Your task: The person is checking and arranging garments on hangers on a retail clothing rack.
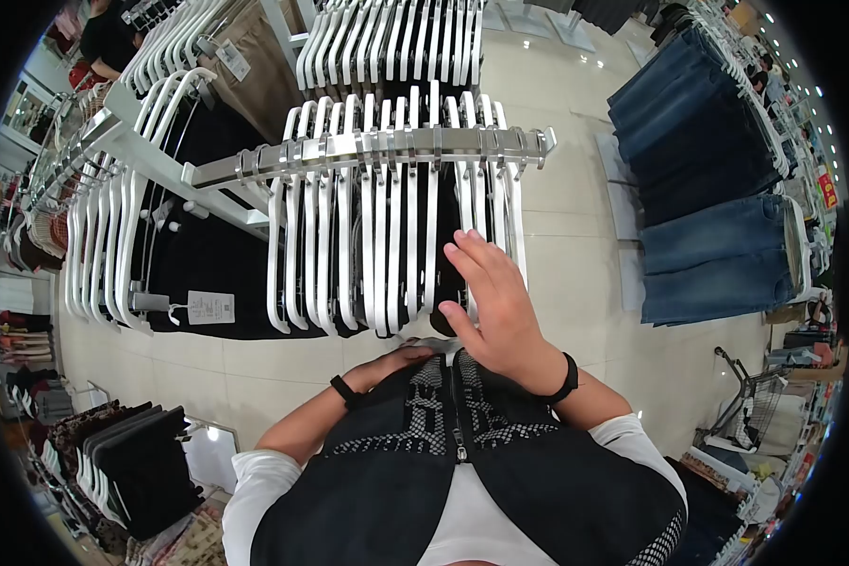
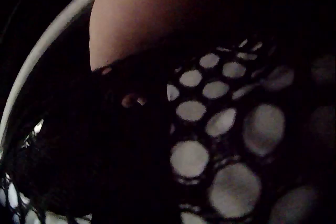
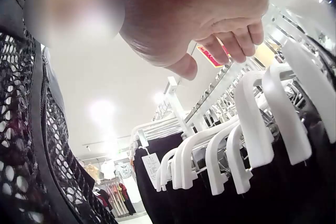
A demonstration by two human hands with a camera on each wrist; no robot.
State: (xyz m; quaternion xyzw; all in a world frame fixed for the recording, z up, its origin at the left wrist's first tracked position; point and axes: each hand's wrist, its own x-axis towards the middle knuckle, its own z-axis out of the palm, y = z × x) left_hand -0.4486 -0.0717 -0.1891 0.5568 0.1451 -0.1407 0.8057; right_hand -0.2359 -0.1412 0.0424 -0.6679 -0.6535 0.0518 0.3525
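Note:
My right hand (image 1: 497, 307) is raised in front of the vest, its fingers extended and the thumb apart. Nothing is in it. It hovers beside a row of white hangers (image 1: 379, 236) that hold black garments (image 3: 283, 187) on a metal rail (image 1: 387, 146). In the right wrist view the palm is above the hangers' curved ends. My left hand (image 1: 398, 362) lies low at the belly, against the front of the black mesh vest (image 1: 377, 500). Its fingertips are hidden, and I cannot tell whether they hold anything. Dark mesh fabric (image 2: 210, 129) fills much of the left wrist view.
More black garments on white hangers hang at the left, one with a white tag (image 1: 211, 307). Blue denim garments (image 1: 717, 236) hang on a rack at the right. A shopping cart (image 1: 745, 406) stands at the lower right. Dark clothes (image 1: 141, 472) hang at the lower left.

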